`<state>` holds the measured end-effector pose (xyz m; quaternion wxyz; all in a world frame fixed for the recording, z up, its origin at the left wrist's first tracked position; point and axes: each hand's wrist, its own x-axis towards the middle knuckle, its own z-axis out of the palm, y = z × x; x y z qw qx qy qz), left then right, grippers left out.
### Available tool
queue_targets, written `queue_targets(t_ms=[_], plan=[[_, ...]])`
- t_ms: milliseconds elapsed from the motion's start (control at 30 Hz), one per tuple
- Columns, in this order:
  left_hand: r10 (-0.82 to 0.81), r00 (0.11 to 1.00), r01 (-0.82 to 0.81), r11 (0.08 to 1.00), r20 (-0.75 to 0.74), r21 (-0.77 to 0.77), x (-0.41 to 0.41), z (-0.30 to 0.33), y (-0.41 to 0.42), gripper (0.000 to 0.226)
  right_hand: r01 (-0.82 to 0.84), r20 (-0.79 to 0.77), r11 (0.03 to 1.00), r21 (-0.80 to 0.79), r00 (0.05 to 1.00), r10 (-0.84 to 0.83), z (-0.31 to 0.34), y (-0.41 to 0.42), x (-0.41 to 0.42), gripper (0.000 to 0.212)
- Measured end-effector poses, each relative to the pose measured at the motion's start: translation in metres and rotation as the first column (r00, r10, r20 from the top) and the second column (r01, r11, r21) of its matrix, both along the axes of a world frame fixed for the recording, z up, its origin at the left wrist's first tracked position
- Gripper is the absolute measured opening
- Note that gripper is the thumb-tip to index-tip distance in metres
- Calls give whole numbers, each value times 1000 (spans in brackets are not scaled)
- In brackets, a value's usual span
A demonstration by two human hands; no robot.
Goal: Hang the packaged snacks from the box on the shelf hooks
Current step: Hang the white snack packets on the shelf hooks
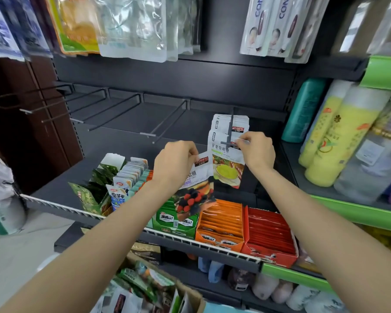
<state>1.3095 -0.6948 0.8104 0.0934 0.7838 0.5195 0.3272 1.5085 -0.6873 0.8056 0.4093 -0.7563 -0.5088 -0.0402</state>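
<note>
My left hand [175, 161] pinches the top of a white snack packet with berries [195, 190] printed on it, held in the air left of the hook. My right hand [256, 150] pinches the top right corner of a white packet with a green print [227, 168] at the front end of a black shelf hook [230, 129]. Behind it, more white packets [221, 123] hang on the same hook. The cardboard box [185, 294] with more packaged snacks sits at the bottom of the view.
Several bare black hooks [104, 109] stick out to the left. Below, display boxes in green [174, 222], orange [221, 224] and red [271, 236] fill the shelf. Bottles [339, 136] stand on the right shelf. Bags [131, 26] hang above.
</note>
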Motion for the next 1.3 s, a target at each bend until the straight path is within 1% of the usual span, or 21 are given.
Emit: queue_targets(t_ms=[133,300,367,400,467,533,600,667,733,800,867,900,967,1033,1100,1200,1300], plan=[[-3,1000,3,1000,8,-4,4,-1,14,7,58,160,996,-69,986,-46,7,27,10,20],[24,1000,-24,999,-14,-23,10,-4,27,7,138,382,984,-111,920,-86,13,57,19,20],[28,999,-29,999,-17,-30,12,-4,29,7,149,424,982,-114,901,-88,13,65,20,20],[28,999,-29,999,-19,-34,13,-4,30,7,146,421,982,-116,903,-85,12,67,21,19],[20,1000,-20,999,-20,-37,14,-4,30,6,102,384,989,-106,922,-54,9,67,24,21],[-15,1000,14,999,-15,-39,14,-3,27,5,5,320,998,-62,947,15,2,60,24,27],[-84,996,83,995,-15,-51,14,-4,22,6,-69,196,996,55,979,57,-6,41,21,32],[-150,988,148,986,-35,-74,15,-5,16,6,-125,9,980,155,992,125,-13,15,15,27],[-206,979,204,975,-4,-90,17,-5,10,4,-232,-177,956,177,948,263,-17,-12,9,21],[-250,965,256,962,76,-93,20,-4,4,3,-348,-330,918,192,858,394,-19,-37,2,21],[-274,951,288,953,144,-93,23,1,-2,3,-438,-413,874,208,771,485,-20,-55,-5,21],[-281,944,300,949,174,-96,24,4,-5,3,-469,-410,858,210,754,513,-21,-61,-8,20],[-278,932,309,945,234,-106,26,7,-8,5,-503,-334,842,196,773,539,-23,-67,-12,12],[-261,919,302,948,294,-101,25,7,-11,5,-470,-286,860,200,811,510,-24,-68,-15,6],[-217,916,252,966,337,-64,22,4,-13,4,-409,-291,881,237,836,466,-21,-68,-16,2],[-175,948,178,984,266,12,16,-1,-11,20,-327,-308,900,287,859,410,-14,-64,-15,4],[-178,963,171,984,201,55,15,-4,-9,33,-279,-327,920,276,873,363,-15,-56,-13,3]])
